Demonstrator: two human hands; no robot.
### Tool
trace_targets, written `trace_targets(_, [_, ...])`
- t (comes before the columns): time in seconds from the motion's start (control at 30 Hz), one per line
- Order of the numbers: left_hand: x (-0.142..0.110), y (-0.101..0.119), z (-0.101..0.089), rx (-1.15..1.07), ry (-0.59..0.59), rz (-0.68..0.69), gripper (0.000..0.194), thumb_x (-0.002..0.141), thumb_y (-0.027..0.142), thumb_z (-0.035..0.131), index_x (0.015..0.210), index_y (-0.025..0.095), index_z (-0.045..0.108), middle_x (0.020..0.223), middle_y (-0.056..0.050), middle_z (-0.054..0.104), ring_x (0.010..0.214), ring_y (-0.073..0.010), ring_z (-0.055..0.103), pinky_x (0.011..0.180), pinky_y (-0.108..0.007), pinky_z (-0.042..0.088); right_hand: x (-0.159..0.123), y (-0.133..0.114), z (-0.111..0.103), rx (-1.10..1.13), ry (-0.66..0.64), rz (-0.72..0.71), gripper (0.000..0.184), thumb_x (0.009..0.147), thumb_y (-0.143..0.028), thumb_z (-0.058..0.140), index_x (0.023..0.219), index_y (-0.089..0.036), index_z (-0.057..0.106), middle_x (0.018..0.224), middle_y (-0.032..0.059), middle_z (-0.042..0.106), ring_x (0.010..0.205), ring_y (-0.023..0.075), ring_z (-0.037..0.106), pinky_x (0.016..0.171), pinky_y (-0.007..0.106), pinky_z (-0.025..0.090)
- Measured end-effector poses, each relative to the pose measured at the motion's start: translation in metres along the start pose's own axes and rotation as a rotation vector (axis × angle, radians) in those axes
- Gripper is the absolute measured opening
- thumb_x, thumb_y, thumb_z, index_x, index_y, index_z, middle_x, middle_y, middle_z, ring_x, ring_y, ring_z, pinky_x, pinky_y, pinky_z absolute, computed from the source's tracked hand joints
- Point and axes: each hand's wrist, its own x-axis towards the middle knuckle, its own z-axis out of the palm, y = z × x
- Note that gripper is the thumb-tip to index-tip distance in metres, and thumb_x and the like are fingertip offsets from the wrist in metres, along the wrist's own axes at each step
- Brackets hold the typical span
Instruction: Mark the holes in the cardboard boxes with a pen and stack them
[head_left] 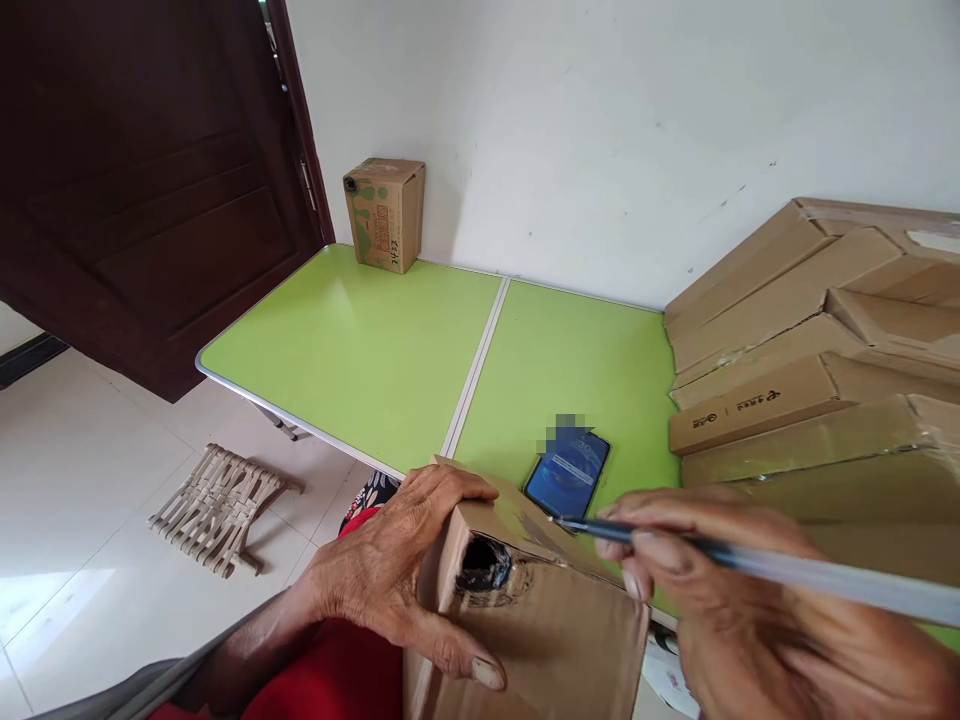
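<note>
- Our right hand [757, 610] pinched the pen [795, 573] closed; its long axis pointed left, tip by the box's [570, 640] upper edge, right of the hole [491, 578]; we couldn't tell contact
- Our left hand [394, 570], half spread, gripped the box at the desk's [585, 350] near edge; it lay nearer the hole

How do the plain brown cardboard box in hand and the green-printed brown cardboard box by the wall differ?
The plain brown cardboard box is gripped by the left hand; the green-printed brown cardboard box stands untouched on the green table. The plain box bears black smudges; the printed box shows green shapes and handwriting. Both have a dark spot near a corner.
</note>
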Motion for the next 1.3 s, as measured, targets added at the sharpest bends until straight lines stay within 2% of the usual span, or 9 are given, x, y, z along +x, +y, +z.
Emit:
trace_targets(0.13, [-0.003, -0.004, 0.0, 0.016, 0.005, 0.022, 0.111, 0.066, 0.068, 0.095, 0.154, 0.023, 0.046, 0.147, -0.02, 0.054, 0.139, -0.0423, 0.053, 0.12, -0.06, 0.044, 0.042, 0.032, 0.018, 0.273, 0.11, 0.036, 0.013, 0.097, -0.042, 0.08, 0.094, -0.03, 0.076, 0.083, 0.001, 0.071, 0.066, 0.0181, 0.066, 0.053, 0.03, 0.049])
trace_targets(0.27, [-0.004, -0.004, -0.002, 0.005, 0.011, 0.043, 0.109, 0.068, 0.069, 0.094, 0.154, 0.024, 0.047, 0.147, -0.019, 0.055, 0.14, -0.0414, 0.053, 0.123, -0.059, 0.042, 0.084, 0.102, 0.036, -0.317, -0.168, 0.293, 0.044, 0.1, -0.065, 0.059, 0.096, -0.022, 0.066, 0.077, 0.0041, 0.072, 0.06, 0.0181, 0.064, 0.056, 0.03, 0.05])
trace_targets(0.4, [-0.004, -0.005, -0.004, -0.001, 0.003, 0.021, 0.11, 0.068, 0.071, 0.093, 0.155, 0.023, 0.047, 0.15, -0.019, 0.054, 0.143, -0.0426, 0.051, 0.125, -0.061, 0.041, 0.106, 0.153, 0.062, -0.616, -0.322, 0.401, 0.042, 0.1, -0.047, 0.069, 0.068, -0.022, 0.058, 0.074, 0.0093, 0.074, 0.066, 0.0214, 0.069, 0.071, 0.034, 0.052])
trace_targets(0.5, [-0.005, -0.007, -0.005, -0.002, 0.002, 0.037, 0.111, 0.068, 0.073, 0.093, 0.156, 0.023, 0.045, 0.152, -0.02, 0.053, 0.145, -0.0434, 0.05, 0.127, -0.062, 0.038, 0.11, 0.168, 0.079, -0.802, -0.39, 0.484, 0.034, 0.101, -0.035, 0.072, 0.072, -0.019, 0.065, 0.082, 0.0075, 0.076, 0.082, 0.0226, 0.074, 0.082, 0.036, 0.056])
trace_targets(0.67, [-0.006, -0.01, -0.005, -0.023, 0.006, 0.055, 0.112, 0.069, 0.073, 0.092, 0.157, 0.023, 0.044, 0.154, -0.02, 0.05, 0.148, -0.0434, 0.048, 0.127, -0.062, 0.037, 0.115, 0.172, 0.091, -0.997, -0.441, 0.598, 0.029, 0.107, -0.044, 0.068, 0.109, -0.016, 0.074, 0.114, 0.0083, 0.077, 0.105, 0.0234, 0.074, 0.096, 0.045, 0.06])
trace_targets(0.8, [-0.007, -0.011, -0.005, -0.011, -0.002, 0.042, 0.111, 0.07, 0.073, 0.092, 0.158, 0.024, 0.044, 0.155, -0.019, 0.05, 0.147, -0.0427, 0.048, 0.127, -0.061, 0.038, 0.111, 0.16, 0.089, -1.055, -0.458, 0.591, 0.031, 0.109, -0.042, 0.062, 0.109, -0.014, 0.075, 0.117, 0.0148, 0.078, 0.11, 0.027, 0.074, 0.096, 0.042, 0.058])
trace_targets(0.93, [-0.009, -0.011, -0.005, -0.016, 0.018, 0.048, 0.107, 0.073, 0.072, 0.09, 0.158, 0.025, 0.044, 0.154, -0.018, 0.051, 0.147, -0.0424, 0.048, 0.126, -0.061, 0.039, 0.087, 0.135, 0.067, -1.098, -0.409, 0.562, 0.04, 0.112, -0.047, 0.052, 0.117, -0.013, 0.073, 0.121, 0.0222, 0.076, 0.118, 0.0359, 0.072, 0.093, 0.041, 0.054])
trace_targets(1.07, [-0.01, -0.011, -0.005, -0.022, 0.024, 0.049, 0.106, 0.073, 0.072, 0.09, 0.157, 0.025, 0.045, 0.149, -0.016, 0.054, 0.144, -0.041, 0.05, 0.124, -0.059, 0.042, 0.053, 0.118, 0.035, -1.194, -0.251, 0.661, 0.067, 0.108, -0.057, 0.049, 0.146, -0.002, 0.052, 0.15, 0.0356, 0.055, 0.14, 0.0481, 0.055, 0.096, 0.054, 0.055])
trace_targets(1.3, [-0.008, -0.012, -0.005, 0.002, -0.016, 0.074, 0.105, 0.074, 0.067, 0.091, 0.159, 0.028, 0.043, 0.15, -0.016, 0.053, 0.147, -0.0419, 0.047, 0.126, -0.06, 0.039, 0.029, 0.126, 0.022, -1.105, -0.335, 0.792, 0.076, 0.101, -0.069, 0.053, 0.136, -0.003, 0.058, 0.135, 0.0332, 0.066, 0.127, 0.0476, 0.066, 0.096, 0.054, 0.055])
